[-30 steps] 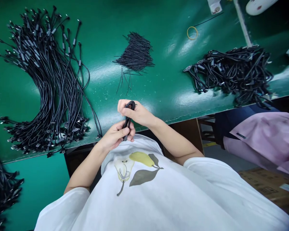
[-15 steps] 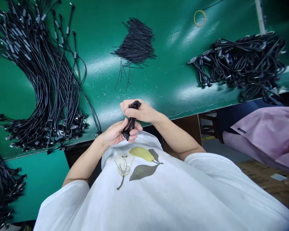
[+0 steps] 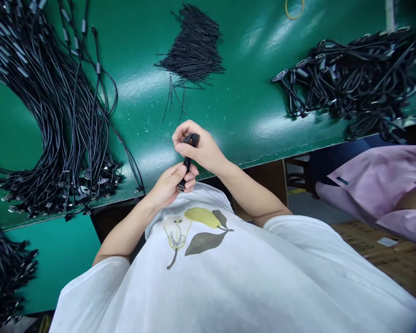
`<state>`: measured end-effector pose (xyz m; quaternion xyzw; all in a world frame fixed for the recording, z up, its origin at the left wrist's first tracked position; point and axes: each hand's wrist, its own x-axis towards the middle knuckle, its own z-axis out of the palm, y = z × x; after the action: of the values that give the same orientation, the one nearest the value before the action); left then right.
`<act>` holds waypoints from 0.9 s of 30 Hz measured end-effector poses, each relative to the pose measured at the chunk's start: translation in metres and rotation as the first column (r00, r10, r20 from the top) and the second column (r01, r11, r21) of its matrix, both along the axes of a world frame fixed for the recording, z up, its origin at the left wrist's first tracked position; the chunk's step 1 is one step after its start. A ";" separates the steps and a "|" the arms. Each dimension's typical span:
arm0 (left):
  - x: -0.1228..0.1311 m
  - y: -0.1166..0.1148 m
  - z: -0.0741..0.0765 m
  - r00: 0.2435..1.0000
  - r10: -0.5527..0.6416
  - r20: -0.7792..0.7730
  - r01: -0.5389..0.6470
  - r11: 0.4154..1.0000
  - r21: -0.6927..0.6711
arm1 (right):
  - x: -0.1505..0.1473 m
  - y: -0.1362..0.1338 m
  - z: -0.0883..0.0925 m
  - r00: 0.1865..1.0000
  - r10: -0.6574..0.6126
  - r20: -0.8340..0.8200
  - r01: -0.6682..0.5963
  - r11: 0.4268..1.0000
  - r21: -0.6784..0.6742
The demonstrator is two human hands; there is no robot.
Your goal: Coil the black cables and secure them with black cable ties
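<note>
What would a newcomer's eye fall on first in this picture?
The long sheaf of black cables at left dominates the green table. At centre, the left grip holds a folded cable, the right grip curled at its upper end. Coiled cables heap at right.

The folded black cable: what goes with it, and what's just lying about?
Likely belonging:
- folded black cable, held by left hand and right hand
- long black cables
- thin black strips
- looped black cables

Just lying about, probably:
- round yellow ring
- brown cardboard boxes
</note>
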<state>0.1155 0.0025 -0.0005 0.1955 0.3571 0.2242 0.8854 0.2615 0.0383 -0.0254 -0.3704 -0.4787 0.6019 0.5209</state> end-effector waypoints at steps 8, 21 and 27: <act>-0.012 0.007 -0.021 0.966 -0.028 -0.259 0.114 0.940 0.322 | 0.000 -0.015 0.001 0.927 0.153 0.342 -0.118 0.986 -0.120; -0.022 0.004 -0.023 0.970 -0.114 -0.214 0.149 0.977 0.156 | 0.006 -0.011 0.004 0.907 0.380 0.184 -0.390 0.921 0.019; -0.032 0.002 -0.020 0.777 0.024 -0.629 0.418 0.728 0.544 | 0.001 -0.012 -0.009 0.835 0.499 0.229 -0.507 0.861 -0.027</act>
<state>0.0833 0.0049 -0.0208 0.5928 0.4898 0.1606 0.6187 0.2629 0.0259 -0.0340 -0.2892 -0.6261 0.6626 0.2921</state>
